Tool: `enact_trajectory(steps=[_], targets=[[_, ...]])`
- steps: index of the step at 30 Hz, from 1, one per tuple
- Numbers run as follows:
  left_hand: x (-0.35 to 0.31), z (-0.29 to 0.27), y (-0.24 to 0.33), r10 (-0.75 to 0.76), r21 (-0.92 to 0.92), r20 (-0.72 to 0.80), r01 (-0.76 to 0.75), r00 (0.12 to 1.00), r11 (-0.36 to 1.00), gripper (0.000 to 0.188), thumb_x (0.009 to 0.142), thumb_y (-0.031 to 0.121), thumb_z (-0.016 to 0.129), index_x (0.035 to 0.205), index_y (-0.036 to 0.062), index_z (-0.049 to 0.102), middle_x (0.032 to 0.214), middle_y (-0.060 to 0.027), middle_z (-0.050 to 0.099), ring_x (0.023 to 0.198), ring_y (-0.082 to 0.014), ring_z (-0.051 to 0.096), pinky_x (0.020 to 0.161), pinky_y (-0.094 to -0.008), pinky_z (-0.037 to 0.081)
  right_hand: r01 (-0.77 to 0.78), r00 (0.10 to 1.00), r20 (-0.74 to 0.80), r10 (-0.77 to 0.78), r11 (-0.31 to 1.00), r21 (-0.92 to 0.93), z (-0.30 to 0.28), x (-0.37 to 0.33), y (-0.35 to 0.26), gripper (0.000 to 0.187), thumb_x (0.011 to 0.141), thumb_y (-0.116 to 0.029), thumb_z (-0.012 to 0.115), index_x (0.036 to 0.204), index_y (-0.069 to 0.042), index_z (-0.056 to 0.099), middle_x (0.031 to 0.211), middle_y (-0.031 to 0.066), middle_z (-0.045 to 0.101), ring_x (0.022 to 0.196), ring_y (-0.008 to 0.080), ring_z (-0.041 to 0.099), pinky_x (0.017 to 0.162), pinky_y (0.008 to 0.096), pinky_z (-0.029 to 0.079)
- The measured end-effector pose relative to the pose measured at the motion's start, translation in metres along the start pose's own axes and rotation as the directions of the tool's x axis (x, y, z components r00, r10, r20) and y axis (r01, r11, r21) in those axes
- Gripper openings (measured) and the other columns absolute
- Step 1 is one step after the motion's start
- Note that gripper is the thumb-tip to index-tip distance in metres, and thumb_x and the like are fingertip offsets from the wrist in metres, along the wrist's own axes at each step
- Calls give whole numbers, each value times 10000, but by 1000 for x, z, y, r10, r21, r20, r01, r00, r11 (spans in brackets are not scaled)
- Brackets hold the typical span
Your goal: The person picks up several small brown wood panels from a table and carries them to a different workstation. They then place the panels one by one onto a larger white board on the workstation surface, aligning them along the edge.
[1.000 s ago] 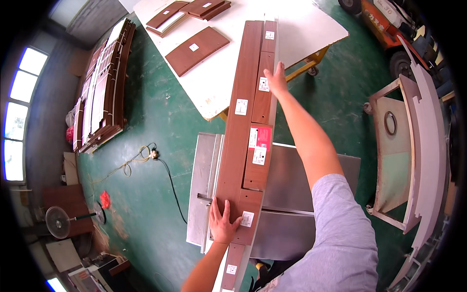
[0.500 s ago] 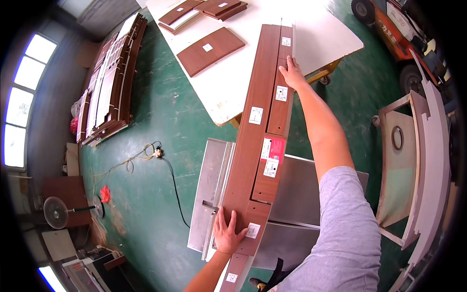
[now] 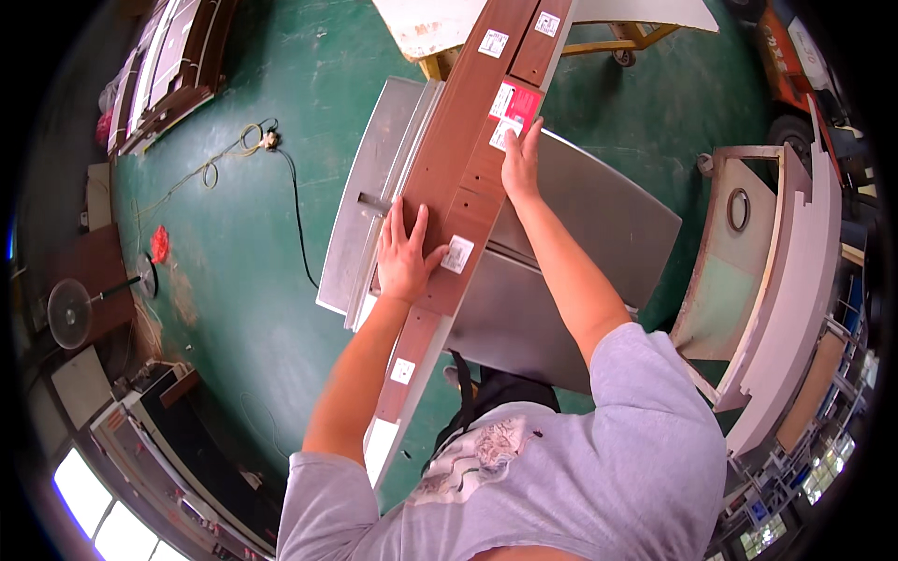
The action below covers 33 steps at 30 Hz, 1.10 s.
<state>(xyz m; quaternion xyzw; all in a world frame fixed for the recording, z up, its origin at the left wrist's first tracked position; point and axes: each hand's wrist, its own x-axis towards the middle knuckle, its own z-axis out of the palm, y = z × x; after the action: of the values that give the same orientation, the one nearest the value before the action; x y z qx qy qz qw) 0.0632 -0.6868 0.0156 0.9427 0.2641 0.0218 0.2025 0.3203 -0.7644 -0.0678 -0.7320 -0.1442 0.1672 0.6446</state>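
Though brown boards (image 3: 447, 168) already lie together, no strap showing, the left hand (image 3: 402, 266), fingers spread, and right hand (image 3: 521, 170), thumb apart, touch them.

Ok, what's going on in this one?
Someone's left hand lies spread on top of long brown boards, left of a white label; the right hand is at their right edge, near a red label. The boards lie across a grey metal worktop, their far part extending over a white table and out of the picture.
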Motion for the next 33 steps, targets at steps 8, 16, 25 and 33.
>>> enact_trajectory(steps=[8, 16, 25, 33], targets=[[-171, -38, -80, -311, -366, -178, 230, 934, 902, 848, 840, 238, 792, 1527, 54, 332, 1573, -231, 301, 1398, -438, 359, 1151, -487, 335, -83, 994, 58, 91, 988, -131, -38, -196, -7, 822, 1029, -442, 499, 1569, 34, 104, 1626, 275, 164, 1511, 351, 216, 1218, 411, 211], [-438, -10, -201, -450, -376, 556, 695, 699, 613, 699, 928, 527, 640, 1349, -26, 562, 1255, -248, 650, 1172, -330, 624, 1002, -402, 469, -806, 181, 497, 848, 418, -420, 9, -427, -10, 925, 865, -723, 605, 1431, -16, 418, 1503, 186, 406, 1310, 308, 477, 1061, 474, 411], [-433, -21, -198, -376, -494, 607, 703, 700, 511, 789, 900, 588, 634, 1369, -41, 551, 1258, -226, 654, 1148, -304, 632, 1000, -394, 471, -723, 577, 372, 727, 667, -181, 53, -466, 4, 927, 872, -701, 620, 1453, -10, 409, 1441, 112, 485, 1296, 262, 481, 1056, 487, 402], [-452, -11, -206, -397, -473, 600, 708, 695, 525, 798, 901, 590, 631, 1372, -49, 546, 1272, -226, 648, 1173, -328, 617, 1015, -404, 461, -641, 614, 408, 676, 729, -241, 62, -503, 42, 928, 899, -689, 598, 1475, 10, 395, 1444, 159, 495, 1299, 268, 484, 1094, 422, 382]])
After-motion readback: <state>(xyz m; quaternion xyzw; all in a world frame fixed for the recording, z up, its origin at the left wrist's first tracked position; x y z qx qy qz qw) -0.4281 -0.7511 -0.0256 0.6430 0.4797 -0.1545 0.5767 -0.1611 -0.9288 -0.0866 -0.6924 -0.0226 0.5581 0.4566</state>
